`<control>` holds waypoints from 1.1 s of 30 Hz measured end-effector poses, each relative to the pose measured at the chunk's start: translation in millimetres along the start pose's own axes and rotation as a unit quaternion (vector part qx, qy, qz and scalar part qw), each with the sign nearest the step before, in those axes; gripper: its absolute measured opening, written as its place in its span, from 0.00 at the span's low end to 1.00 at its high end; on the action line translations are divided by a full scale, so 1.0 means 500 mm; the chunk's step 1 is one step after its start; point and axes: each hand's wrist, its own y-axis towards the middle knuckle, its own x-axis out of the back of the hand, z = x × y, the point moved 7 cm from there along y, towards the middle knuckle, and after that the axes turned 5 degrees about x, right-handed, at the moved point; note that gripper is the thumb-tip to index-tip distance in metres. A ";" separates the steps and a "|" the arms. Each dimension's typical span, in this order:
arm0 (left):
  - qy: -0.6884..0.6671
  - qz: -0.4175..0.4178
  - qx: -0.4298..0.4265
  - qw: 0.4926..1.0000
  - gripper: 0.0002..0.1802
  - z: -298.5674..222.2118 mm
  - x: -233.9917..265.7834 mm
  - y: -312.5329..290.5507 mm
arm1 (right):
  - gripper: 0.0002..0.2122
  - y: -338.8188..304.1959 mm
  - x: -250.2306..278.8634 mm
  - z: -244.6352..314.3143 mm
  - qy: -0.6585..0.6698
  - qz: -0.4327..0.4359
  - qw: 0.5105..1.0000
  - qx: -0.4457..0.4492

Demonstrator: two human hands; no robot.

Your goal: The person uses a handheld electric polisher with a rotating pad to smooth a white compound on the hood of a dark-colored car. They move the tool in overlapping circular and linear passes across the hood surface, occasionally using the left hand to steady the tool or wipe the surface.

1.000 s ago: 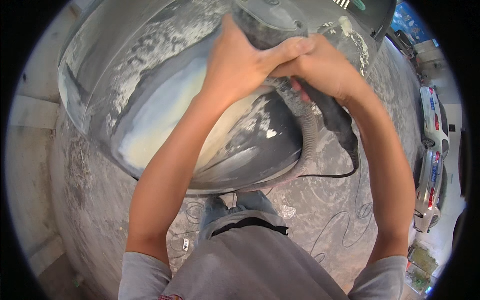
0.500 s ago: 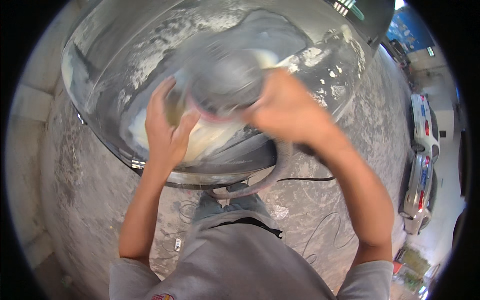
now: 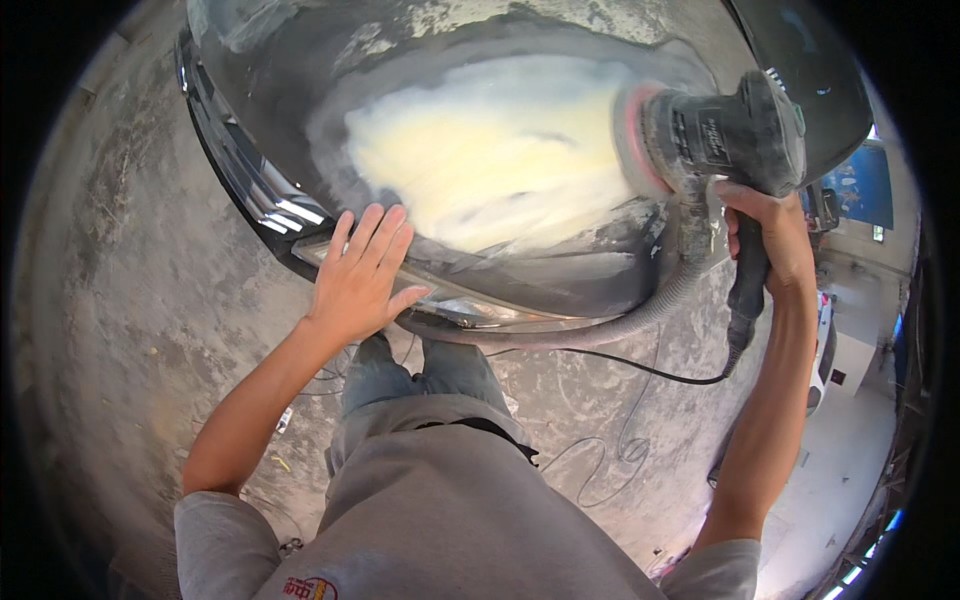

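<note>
My right hand [image 3: 765,235] is wrapped round the grip of a black orbital sander [image 3: 725,135]. The sander is tipped on its side, its pink-edged pad facing left at the right end of a pale yellow filler patch [image 3: 490,150]; whether the pad touches there I cannot tell. A ribbed grey hose [image 3: 640,310] and a black cord run from the tool. Fingers stretched out, my left hand [image 3: 365,270] lies flat at the near left edge of the dark car panel [image 3: 590,265], just below the patch, holding nothing. Dull sanded grey surrounds the filler.
A chrome-barred grille [image 3: 260,190] borders the panel on the left. The hose crosses in front of my legs, and a thin cable [image 3: 610,455] lies looped on the dusty concrete floor [image 3: 130,300]. Part of a white car [image 3: 822,350] shows at the far right.
The sander has gone from the middle of the panel to the right and turned onto its side, uncovering the filler. My left hand has moved nearer and flattened on the panel's edge. My view has shifted.
</note>
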 end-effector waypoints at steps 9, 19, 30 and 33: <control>-0.189 -0.137 0.122 0.965 0.47 0.011 -0.003 -0.098 | 0.09 -0.123 -0.255 0.145 -0.074 0.112 0.988 0.078; -0.529 -0.408 -0.026 0.743 0.56 0.001 0.240 0.048 | 0.17 -0.250 -0.431 0.203 -0.117 0.157 0.956 0.218; -0.555 -0.274 -0.051 0.784 0.64 -0.127 0.257 0.013 | 0.26 -0.417 -0.391 0.056 -0.042 0.116 0.968 0.218; -0.571 -0.236 -0.050 0.784 0.59 -0.213 0.226 0.013 | 0.25 -0.460 -0.336 -0.030 -0.016 0.040 0.992 0.121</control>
